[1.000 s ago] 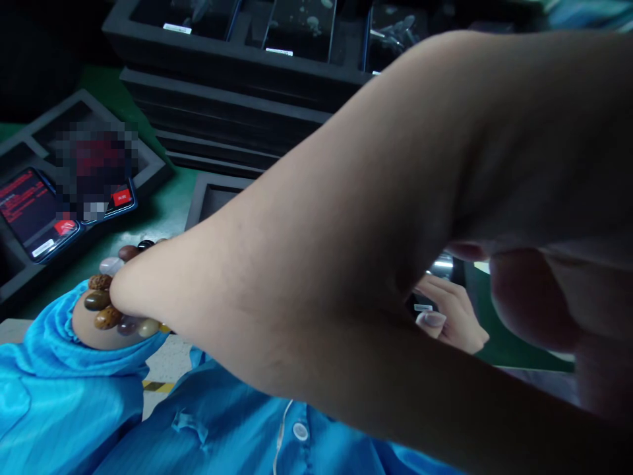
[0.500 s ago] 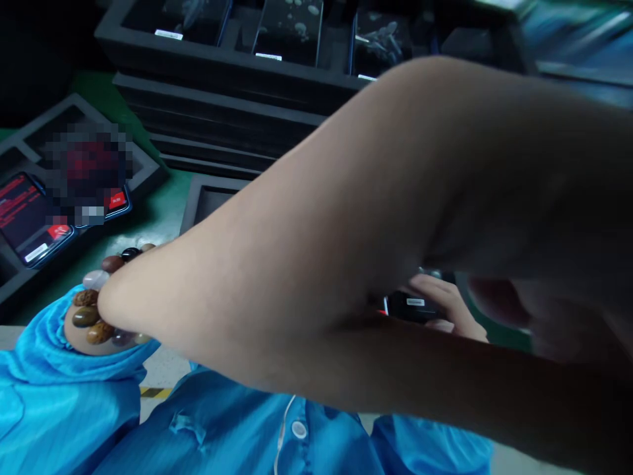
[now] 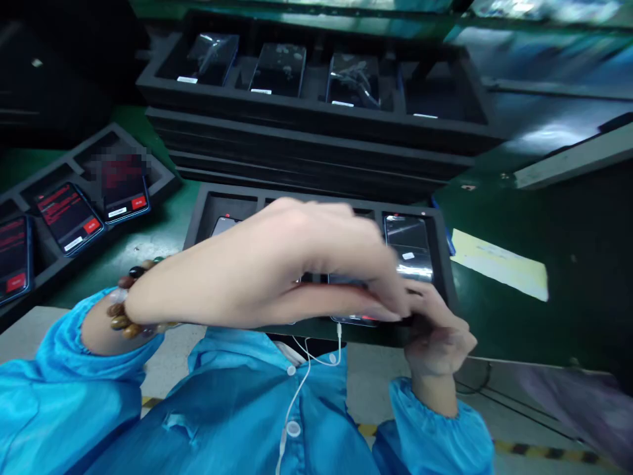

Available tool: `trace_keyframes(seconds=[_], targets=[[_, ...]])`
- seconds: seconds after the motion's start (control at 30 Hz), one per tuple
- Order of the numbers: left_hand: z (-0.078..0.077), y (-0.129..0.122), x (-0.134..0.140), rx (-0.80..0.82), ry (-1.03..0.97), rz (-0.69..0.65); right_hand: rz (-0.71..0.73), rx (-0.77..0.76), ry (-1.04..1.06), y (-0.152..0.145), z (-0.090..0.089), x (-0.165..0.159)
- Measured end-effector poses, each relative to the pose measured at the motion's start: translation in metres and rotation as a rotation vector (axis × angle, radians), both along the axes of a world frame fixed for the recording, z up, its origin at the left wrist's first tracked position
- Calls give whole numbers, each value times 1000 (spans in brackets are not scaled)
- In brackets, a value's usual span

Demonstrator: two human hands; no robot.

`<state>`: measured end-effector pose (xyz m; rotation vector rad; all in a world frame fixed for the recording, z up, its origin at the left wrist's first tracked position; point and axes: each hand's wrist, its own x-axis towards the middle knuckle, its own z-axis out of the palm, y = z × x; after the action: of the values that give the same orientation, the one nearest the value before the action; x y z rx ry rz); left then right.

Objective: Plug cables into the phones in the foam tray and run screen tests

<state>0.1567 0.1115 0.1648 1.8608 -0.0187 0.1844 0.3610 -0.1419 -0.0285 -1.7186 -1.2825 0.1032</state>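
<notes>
My left hand (image 3: 316,257), with a bead bracelet (image 3: 126,313) at the wrist, reaches across a black foam tray (image 3: 195,221). Its thumb and fingers come together near the tray's front right corner, slightly blurred; what lies between them is hidden. My right hand (image 3: 440,336) is curled there too, fingertips against or just behind the left ones. Beyond them a phone (image 3: 408,241) with shiny film and a small white label lies in the right compartment. Under my left hand another phone (image 3: 353,322) shows in part, a white cable plug (image 3: 339,330) at its lower edge.
Behind stands a stack of foam trays (image 3: 316,142), the top one holding several film-covered phones. At the left, another tray (image 3: 163,175) holds phones with red text on dark screens. A yellowish paper strip (image 3: 499,264) lies right of the front tray on the green tabletop (image 3: 539,330).
My left hand has dropped away from the camera, down to the tray beside my right hand. The view has widened, showing more of the front tray and the table at right.
</notes>
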Motion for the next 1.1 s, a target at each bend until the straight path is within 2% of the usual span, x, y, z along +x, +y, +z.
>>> trace_keyframes(seconds=[0.07,0.1,0.17,0.27,0.37,0.47,0.57,0.67,0.77,0.87,0.97,1.1], targets=[[-6,-9,-12,-40,101,3,22,126,82,11,11,7],[-14,-16,-19,-64,166,-3,27,128,96,18,17,11],[-36,-38,-34,-129,293,-11,35,11,66,37,28,23],[-82,-80,-45,-270,432,64,81,-162,-22,73,37,40],[-126,-120,-37,-519,499,208,172,-267,-124,106,36,49],[-152,-153,-17,-937,432,345,217,-300,-168,123,31,52],[-160,-174,2,-1270,356,543,205,-276,-130,124,27,52],[-163,-184,15,-1359,383,712,205,-248,-107,122,27,53],[-167,-188,18,-1306,385,815,214,-260,-115,121,30,53],[-172,-190,10,-1244,392,795,217,-298,-112,122,34,53],[-176,-186,-15,-1206,363,810,200,-329,-111,122,39,52],[-180,-176,-58,-1034,312,992,278,-350,-127,130,50,42]])
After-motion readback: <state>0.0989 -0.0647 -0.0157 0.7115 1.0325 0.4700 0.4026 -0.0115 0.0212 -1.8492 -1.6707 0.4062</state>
